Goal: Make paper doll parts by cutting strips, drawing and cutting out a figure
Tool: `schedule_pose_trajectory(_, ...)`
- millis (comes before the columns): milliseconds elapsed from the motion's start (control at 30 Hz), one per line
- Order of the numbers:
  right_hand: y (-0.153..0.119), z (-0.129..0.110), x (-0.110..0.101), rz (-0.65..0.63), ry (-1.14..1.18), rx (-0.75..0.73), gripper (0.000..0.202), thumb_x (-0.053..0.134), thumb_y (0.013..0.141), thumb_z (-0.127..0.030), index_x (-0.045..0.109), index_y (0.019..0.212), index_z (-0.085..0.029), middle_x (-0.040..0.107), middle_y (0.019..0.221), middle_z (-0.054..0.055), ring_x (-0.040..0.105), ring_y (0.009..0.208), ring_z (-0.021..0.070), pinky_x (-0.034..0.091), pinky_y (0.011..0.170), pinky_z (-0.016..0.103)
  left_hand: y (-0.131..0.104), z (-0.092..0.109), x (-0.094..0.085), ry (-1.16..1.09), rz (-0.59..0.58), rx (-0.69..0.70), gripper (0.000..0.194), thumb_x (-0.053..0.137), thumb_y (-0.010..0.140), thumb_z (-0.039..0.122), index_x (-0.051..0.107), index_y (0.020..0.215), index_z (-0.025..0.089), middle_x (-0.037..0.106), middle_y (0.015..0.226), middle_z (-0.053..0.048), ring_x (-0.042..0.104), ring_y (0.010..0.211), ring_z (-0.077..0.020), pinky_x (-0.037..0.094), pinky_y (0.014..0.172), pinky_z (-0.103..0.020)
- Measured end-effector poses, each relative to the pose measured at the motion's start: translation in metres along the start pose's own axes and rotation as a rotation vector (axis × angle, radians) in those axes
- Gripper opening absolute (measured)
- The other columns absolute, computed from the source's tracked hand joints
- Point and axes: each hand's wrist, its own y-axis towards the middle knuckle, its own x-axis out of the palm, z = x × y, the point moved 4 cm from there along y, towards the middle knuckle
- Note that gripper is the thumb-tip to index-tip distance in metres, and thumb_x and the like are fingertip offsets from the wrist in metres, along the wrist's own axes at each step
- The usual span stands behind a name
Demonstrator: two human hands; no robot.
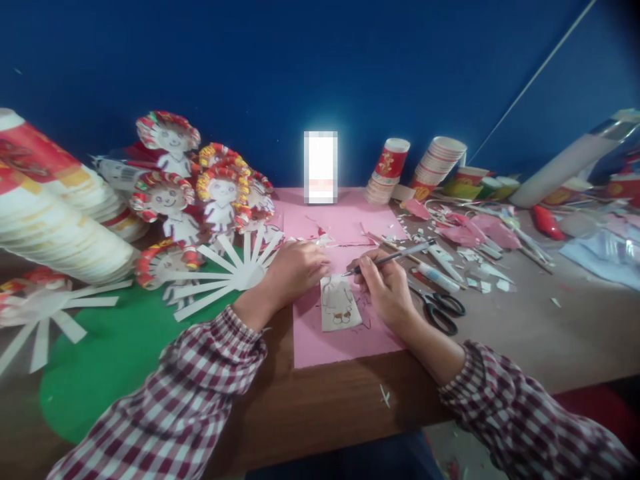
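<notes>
A small white paper (pixel 340 315) with a drawn figure and brown-coloured shoes lies on a pink sheet (pixel 320 350). My right hand (pixel 383 283) is closed round a pen (pixel 400 253), its tip at the paper's upper right edge. My left hand (pixel 300 267) rests at the paper's upper left, fingers bent together over the pink sheet; whether anything is under them is hidden. Left of that hand, a white paper cup cut into spread strips (pixel 245 273) lies partly over a green sheet (pixel 100 360).
Paper dolls with red and yellow rims (pixel 170 193) and large stacked cups (pixel 60 220) stand at left. Black-handled scissors (pixel 443 313), a glue tube (pixel 437 277) and paper scraps lie right. Behind are cup stacks (pixel 390 167) and a blurred bright screen (pixel 321 167).
</notes>
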Motion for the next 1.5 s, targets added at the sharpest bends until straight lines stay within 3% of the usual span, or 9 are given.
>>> schedule_pose_trajectory(167, 0.003, 0.001, -0.002, 0.004, -0.017, -0.007, 0.026, 0.051, 0.091, -0.042, 0.053, 0.077, -0.020, 0.055, 0.061, -0.002, 0.050, 0.052, 0.0102, 0.042, 0.050, 0.021, 0.000, 0.005, 0.003, 0.020, -0.113, -0.046, 0.025, 0.056, 0.089, 0.043, 0.072, 0.089, 0.023, 0.070, 0.098, -0.005, 0.059, 0.090, -0.0230, 0.041, 0.079, -0.039)
schedule_pose_trajectory(267, 0.005, 0.002, -0.002, 0.005, -0.042, -0.020, 0.027, 0.051, 0.091, -0.044, 0.053, 0.077, -0.020, 0.054, 0.060, -0.002, 0.050, 0.052, 0.0106, 0.042, 0.049, 0.021, 0.000, 0.005, 0.007, -0.005, -0.151, -0.050, 0.019, 0.059, 0.087, 0.037, 0.073, 0.094, 0.025, 0.069, 0.105, -0.004, 0.058, 0.093, -0.0234, 0.041, 0.081, -0.040)
schedule_pose_trajectory(533, 0.007, 0.002, -0.004, 0.022, -0.066, -0.019, 0.027, 0.050, 0.090, -0.043, 0.052, 0.076, -0.020, 0.054, 0.062, -0.001, 0.052, 0.055, 0.0117, 0.043, 0.052, 0.022, 0.000, -0.001, 0.012, -0.102, -0.081, -0.085, 0.013, 0.062, 0.084, 0.024, 0.074, 0.087, 0.025, 0.072, 0.095, -0.004, 0.061, 0.091, -0.0226, 0.043, 0.087, -0.042)
schedule_pose_trajectory(667, 0.009, 0.002, -0.004, 0.041, -0.028, 0.009, 0.027, 0.052, 0.088, -0.044, 0.052, 0.076, -0.020, 0.054, 0.061, -0.002, 0.051, 0.054, 0.0110, 0.042, 0.052, 0.022, 0.001, -0.006, 0.001, -0.293, 0.034, -0.176, 0.013, 0.062, 0.084, 0.027, 0.072, 0.082, 0.021, 0.073, 0.085, -0.004, 0.064, 0.083, -0.0204, 0.049, 0.083, -0.039)
schedule_pose_trajectory(867, 0.013, 0.005, -0.007, 0.068, 0.057, 0.061, 0.030, 0.052, 0.088, -0.047, 0.051, 0.075, -0.020, 0.054, 0.058, -0.003, 0.047, 0.048, 0.0090, 0.038, 0.046, 0.020, -0.012, -0.035, -0.019, -0.665, 0.471, -0.585, 0.025, 0.066, 0.079, 0.040, 0.072, 0.087, 0.017, 0.073, 0.082, -0.005, 0.067, 0.074, -0.0179, 0.055, 0.070, -0.029)
schedule_pose_trajectory(967, 0.013, 0.005, -0.008, 0.077, 0.048, 0.067, 0.032, 0.052, 0.088, -0.047, 0.051, 0.072, -0.019, 0.053, 0.057, -0.003, 0.048, 0.049, 0.0092, 0.038, 0.046, 0.020, -0.016, -0.041, -0.021, -0.661, 0.564, -0.675, 0.027, 0.068, 0.076, 0.040, 0.072, 0.087, 0.016, 0.071, 0.076, -0.004, 0.066, 0.066, -0.0161, 0.056, 0.065, -0.027)
schedule_pose_trajectory(1233, 0.013, 0.004, -0.007, 0.062, 0.018, 0.084, 0.031, 0.051, 0.088, -0.045, 0.051, 0.072, -0.019, 0.052, 0.055, -0.003, 0.047, 0.049, 0.0097, 0.037, 0.046, 0.020, -0.018, -0.041, -0.009, -0.843, 0.522, -0.736, 0.037, 0.071, 0.072, 0.046, 0.073, 0.091, 0.014, 0.071, 0.084, -0.005, 0.066, 0.065, -0.0166, 0.060, 0.059, -0.030)
schedule_pose_trajectory(1333, 0.013, 0.004, -0.006, 0.051, 0.038, 0.096, 0.033, 0.053, 0.086, -0.049, 0.051, 0.072, -0.019, 0.053, 0.056, -0.002, 0.049, 0.049, 0.0103, 0.038, 0.046, 0.021, -0.018, -0.041, -0.012, -0.737, 0.504, -0.728, 0.034, 0.068, 0.074, 0.044, 0.073, 0.090, 0.014, 0.073, 0.086, -0.006, 0.068, 0.069, -0.0188, 0.060, 0.062, -0.030)
schedule_pose_trajectory(1500, 0.011, 0.008, -0.004, 0.006, 0.006, 0.114, 0.033, 0.054, 0.086, -0.050, 0.054, 0.072, -0.019, 0.053, 0.055, -0.003, 0.046, 0.046, 0.0101, 0.037, 0.044, 0.021, -0.016, -0.040, -0.020, -0.453, 0.444, -0.657, 0.026, 0.063, 0.079, 0.036, 0.075, 0.089, 0.015, 0.076, 0.090, -0.007, 0.070, 0.088, -0.0222, 0.056, 0.082, -0.032)
